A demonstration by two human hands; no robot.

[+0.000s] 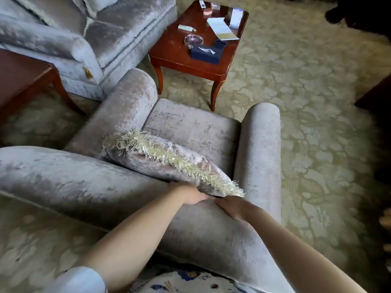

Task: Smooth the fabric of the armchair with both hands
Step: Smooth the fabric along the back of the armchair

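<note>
I stand behind a grey velvet armchair [196,130] and look down over its backrest [74,182]. A matching cushion [160,159] with a pale fringe leans against the inside of the backrest. My left hand [188,194] lies on the top of the backrest, its fingers curled over the front edge right under the cushion's corner. My right hand [231,207] rests flat on the backrest fabric just to the right, fingers together and pointing left. The two hands are almost touching. Neither hand holds anything.
A grey velvet sofa [101,39] stands at the far left. A dark red wooden coffee table [175,58] beyond the armchair carries a tissue box [206,52], a glass ashtray [193,40] and papers. Another wooden table [25,79] is at the left. Patterned carpet [317,102] covers the floor.
</note>
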